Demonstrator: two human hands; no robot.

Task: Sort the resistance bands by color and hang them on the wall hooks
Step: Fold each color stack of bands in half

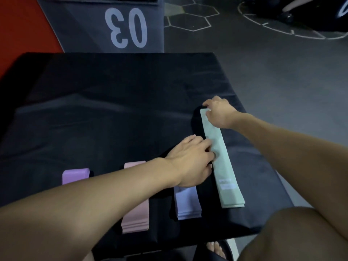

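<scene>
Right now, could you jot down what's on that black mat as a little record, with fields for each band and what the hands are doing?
surface: black mat on a grey floor
green band: long and flat, lying farthest right
lilac-blue band: left of the green one, partly under the left hand
pink band: further left, crossed by the forearm
purple band: farthest left, mostly hidden
left hand: fingers pressing on the green band's middle
right hand: pinching the green band's far end
wall hooks: not in view

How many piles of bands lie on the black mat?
4: purple far left, pink beside it, lavender right of centre, green far right under both hands. Arms may hide others.
</scene>
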